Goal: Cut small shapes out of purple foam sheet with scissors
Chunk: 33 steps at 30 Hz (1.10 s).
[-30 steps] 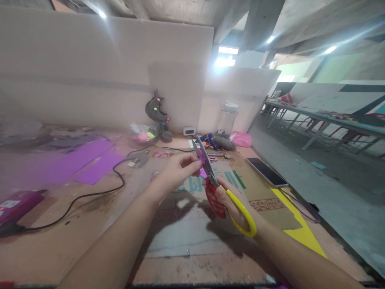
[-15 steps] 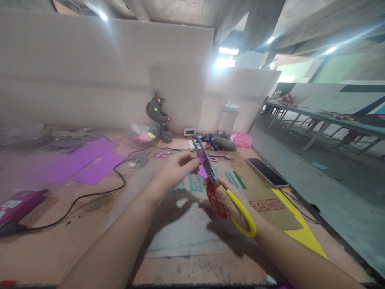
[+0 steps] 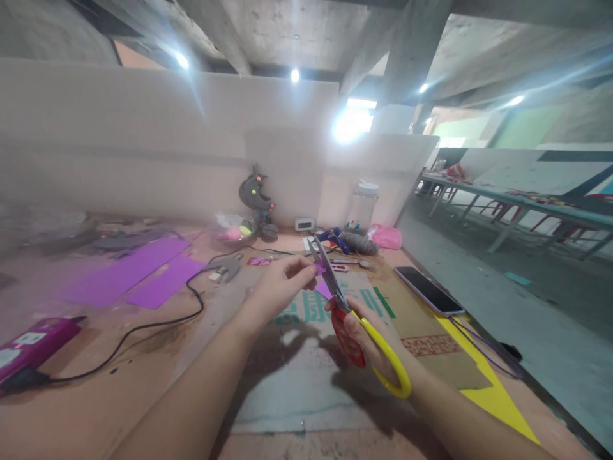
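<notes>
Purple piece point(image 3: 320, 269), mid-frame | left hand point(image 3: 286, 281) pinches it | right hand point(image 3: 360, 326) grips parted scissors point(image 3: 337, 296) | I judge: slip could nick fingertips point(image 3: 310, 272)

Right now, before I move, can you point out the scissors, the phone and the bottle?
Scissors point(image 3: 337, 296): head view, at the pivot.
Phone point(image 3: 429, 291): head view, middle of the dark screen.
Bottle point(image 3: 363, 209): head view, on the clear body.

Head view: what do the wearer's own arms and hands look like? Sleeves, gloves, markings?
Left hand and right hand are ungloved; left forearm and right forearm show no sleeves. No watch, bracelet, cable or clear marking visible on either.
</notes>
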Available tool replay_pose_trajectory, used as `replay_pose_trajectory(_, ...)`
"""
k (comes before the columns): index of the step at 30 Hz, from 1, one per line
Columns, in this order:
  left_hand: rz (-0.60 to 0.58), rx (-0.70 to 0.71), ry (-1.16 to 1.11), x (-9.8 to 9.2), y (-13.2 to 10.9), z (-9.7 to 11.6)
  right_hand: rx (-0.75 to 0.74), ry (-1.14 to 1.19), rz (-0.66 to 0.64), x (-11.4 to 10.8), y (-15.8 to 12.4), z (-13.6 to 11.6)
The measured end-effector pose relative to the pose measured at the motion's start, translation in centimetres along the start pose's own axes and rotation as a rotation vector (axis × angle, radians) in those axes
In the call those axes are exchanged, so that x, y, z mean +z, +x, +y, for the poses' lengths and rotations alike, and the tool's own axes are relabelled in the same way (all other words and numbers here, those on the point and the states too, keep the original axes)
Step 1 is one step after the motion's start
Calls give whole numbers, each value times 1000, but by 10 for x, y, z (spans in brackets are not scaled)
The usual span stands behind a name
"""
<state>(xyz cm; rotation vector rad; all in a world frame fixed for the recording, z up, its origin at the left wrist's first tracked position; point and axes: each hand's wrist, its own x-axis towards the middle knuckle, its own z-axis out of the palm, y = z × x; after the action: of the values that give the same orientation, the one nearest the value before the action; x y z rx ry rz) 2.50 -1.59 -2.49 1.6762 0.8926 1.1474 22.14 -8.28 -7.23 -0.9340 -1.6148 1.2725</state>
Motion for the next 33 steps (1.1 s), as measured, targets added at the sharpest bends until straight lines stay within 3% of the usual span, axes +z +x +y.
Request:
replay_pose_trajectory(7, 33, 0, 3, 0, 1, 1, 27, 101, -9, 0, 2, 12)
replay_pose_trajectory(28, 91, -3, -36, -2, 2, 0, 85, 159, -16, 1, 0, 10)
replay_pose_trajectory(33, 120, 8, -41, -3, 3, -1, 85, 81, -8, 2, 0, 6)
